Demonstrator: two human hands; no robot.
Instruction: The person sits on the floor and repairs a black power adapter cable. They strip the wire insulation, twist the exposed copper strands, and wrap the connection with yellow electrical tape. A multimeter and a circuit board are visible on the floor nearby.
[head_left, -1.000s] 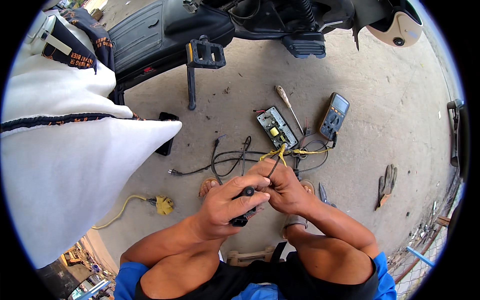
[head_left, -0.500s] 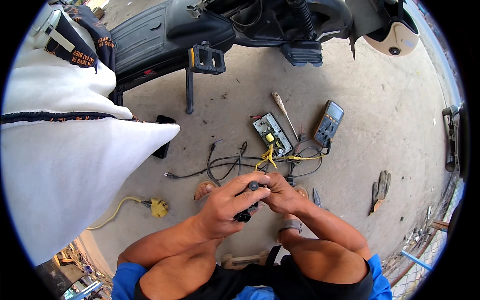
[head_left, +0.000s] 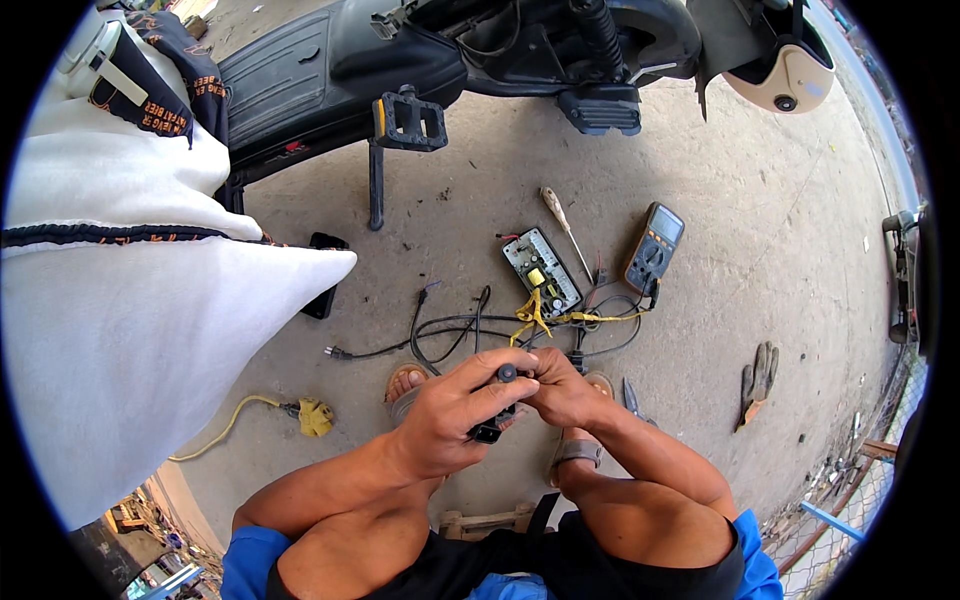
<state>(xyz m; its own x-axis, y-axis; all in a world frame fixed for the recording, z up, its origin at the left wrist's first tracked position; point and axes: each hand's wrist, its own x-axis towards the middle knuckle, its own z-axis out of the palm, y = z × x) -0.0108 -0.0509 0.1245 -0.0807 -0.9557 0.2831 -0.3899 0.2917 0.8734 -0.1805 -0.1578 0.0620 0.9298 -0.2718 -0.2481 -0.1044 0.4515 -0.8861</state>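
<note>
My left hand [head_left: 445, 412] is closed around a black piece [head_left: 487, 433] with a boxy, socket-like lower end. A round black end [head_left: 507, 373] pokes out between its thumb and fingers. Fingertips pinched together, my right hand [head_left: 562, 392] meets the left one; what it grips is hidden. Just beyond, black cables [head_left: 450, 325] lie tangled on the concrete. An opened charger-like case with a circuit board [head_left: 543, 270] sits there, yellow leads [head_left: 533, 312] across its near end. Right of it are a screwdriver [head_left: 555, 210] and a multimeter [head_left: 655, 248].
An electric bike [head_left: 340, 70] spans the far side, its pedal [head_left: 410, 122] jutting toward me. White cloth [head_left: 150, 330] covers the left. A yellow socket [head_left: 315, 417], pliers [head_left: 630, 397], a work glove [head_left: 760, 385] and a dark phone-like object [head_left: 325, 280] lie on the floor.
The view has shifted very slightly. Both hands keep the same hold on the black piece, and nothing on the floor has moved.
</note>
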